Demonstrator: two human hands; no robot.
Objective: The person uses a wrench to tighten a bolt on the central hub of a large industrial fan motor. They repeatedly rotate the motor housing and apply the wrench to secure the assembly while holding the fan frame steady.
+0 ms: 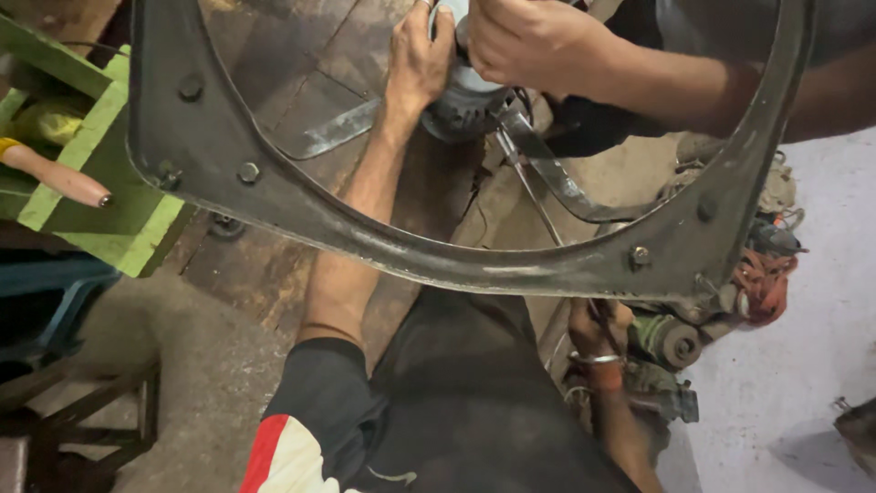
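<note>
Behind the dark metal frame (438, 251), the left hand (418, 59) wraps its fingers around the grey motor (465, 105); steady it firmly. Whether the right hand (598, 330) grips anything, I cannot tell.

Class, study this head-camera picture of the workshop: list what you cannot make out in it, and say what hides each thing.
- Grey motor, head view: its top is covered by the left hand and another person's hand.
- Right hand: the dark metal frame crosses in front of it, so what it grips cannot be told.
- Other person: cut off by the top edge.
- Parts pile: too cluttered to identify.
</note>
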